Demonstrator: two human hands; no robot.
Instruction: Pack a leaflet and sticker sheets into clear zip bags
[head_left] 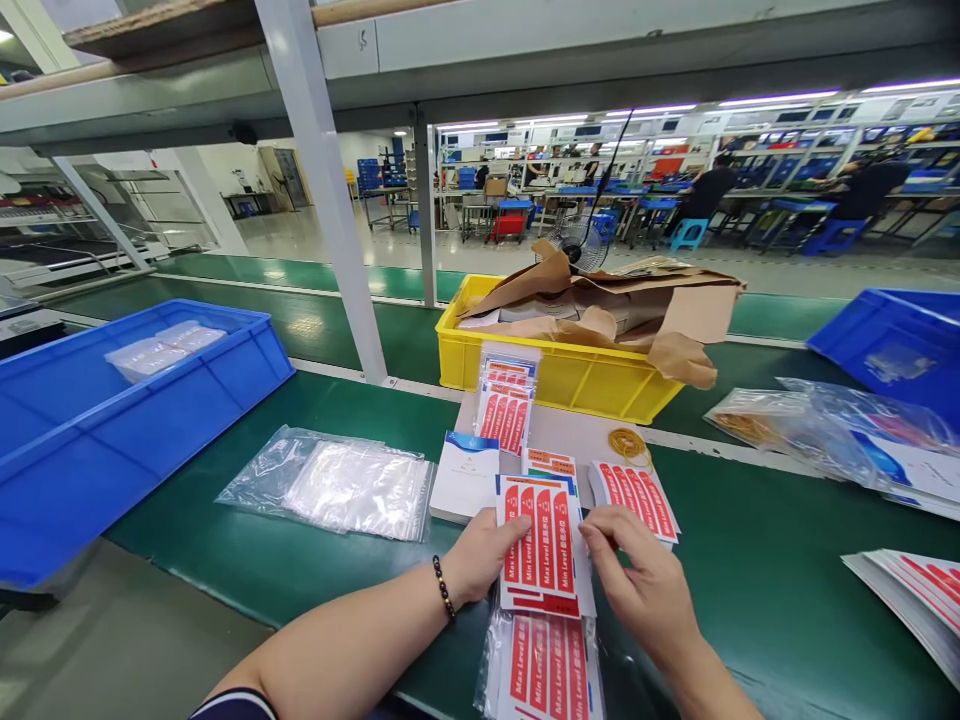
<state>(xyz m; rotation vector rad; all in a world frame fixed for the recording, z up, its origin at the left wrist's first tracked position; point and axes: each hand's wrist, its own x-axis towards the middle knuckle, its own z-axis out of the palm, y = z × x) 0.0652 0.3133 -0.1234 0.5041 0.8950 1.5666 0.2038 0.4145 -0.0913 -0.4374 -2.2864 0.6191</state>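
Observation:
My left hand [484,555] grips a small stack of label sheets [544,560], printed with red "Max Level" and "Min Level" strips, its thumb on top. At the stack's right edge, my right hand [641,575] is closed with thumb and forefinger pinching the edge. Below lie similar sheets in clear plastic bags [551,665]. A white booklet pile [465,475] with a blue top stands left of the stack. Another pile of red label sheets [637,500] lies to the right. Behind are bagged label sheets [506,410] and an orange-striped card [551,463].
Clear plastic bags [352,490] lie on the green bench at left, beside a blue bin [165,400]. A yellow crate [555,375] with brown paper stands behind. Rubber bands [628,443], more bagged items [817,425], label sheets [919,595] and another blue bin [907,350] are right.

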